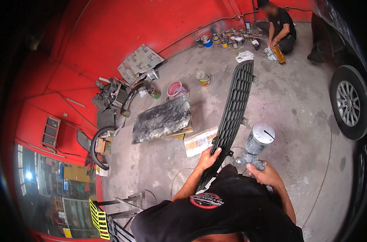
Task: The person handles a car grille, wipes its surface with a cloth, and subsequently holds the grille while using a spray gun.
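Note:
My left hand [208,159] is closed around the edge of a long black car grille [234,101] with a honeycomb mesh. The grille stands slanted in front of me, its far end up and its lower end beside my shirt. In my right hand [265,174] is a spray gun [251,160], gripped by its handle. A grey, paint-stained cup [260,138] with a pale lid sits on top of the gun. The gun is just right of the grille, apart from it. Whether a finger presses the trigger is hidden.
A worn black board [163,119] and cardboard [200,142] lie left of the grille. Beyond are a pink bucket [175,89] and several paint cans [216,40]. A co-worker [281,26] crouches at the far right. A car wheel [348,103] stands right; a metal stand [125,205] is lower left.

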The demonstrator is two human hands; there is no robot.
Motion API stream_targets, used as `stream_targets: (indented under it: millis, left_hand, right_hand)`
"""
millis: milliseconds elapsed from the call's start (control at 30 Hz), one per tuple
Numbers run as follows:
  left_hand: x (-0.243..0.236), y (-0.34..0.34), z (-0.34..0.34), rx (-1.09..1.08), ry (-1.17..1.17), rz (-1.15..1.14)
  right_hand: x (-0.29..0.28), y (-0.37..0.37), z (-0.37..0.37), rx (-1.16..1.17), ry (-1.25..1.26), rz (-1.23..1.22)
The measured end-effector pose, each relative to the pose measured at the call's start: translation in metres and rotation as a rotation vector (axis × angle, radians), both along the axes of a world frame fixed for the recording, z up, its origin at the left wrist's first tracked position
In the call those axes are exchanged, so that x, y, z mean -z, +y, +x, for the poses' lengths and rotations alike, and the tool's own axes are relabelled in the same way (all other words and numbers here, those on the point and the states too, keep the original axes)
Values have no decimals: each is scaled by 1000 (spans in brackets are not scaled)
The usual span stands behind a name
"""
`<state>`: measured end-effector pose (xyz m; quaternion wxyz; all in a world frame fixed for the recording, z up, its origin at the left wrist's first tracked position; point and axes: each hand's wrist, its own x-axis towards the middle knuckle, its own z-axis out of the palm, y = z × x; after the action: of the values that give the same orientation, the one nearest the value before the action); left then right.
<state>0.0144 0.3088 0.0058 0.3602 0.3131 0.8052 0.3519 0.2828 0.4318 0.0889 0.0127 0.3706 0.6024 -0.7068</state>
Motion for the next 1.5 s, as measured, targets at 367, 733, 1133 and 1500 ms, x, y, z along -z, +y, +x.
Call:
stream_targets:
  millis: [367, 733, 1133, 1500]
  left_hand:
    - [-2, -4, 4, -11, 27, 0]
    - [-5, -1, -9, 50, 18, 142]
    - [-123, 54, -62, -396, -104, 964]
    - [-108, -36, -123, -1077, -419, 1216]
  right_hand:
    - [0, 4, -1, -30, -41, 49]
    - [9, -2, -14, 147, 28, 172]
    - [24, -15, -21, -2, 22, 172]
    - [62, 8, 30, 704, -83, 164]
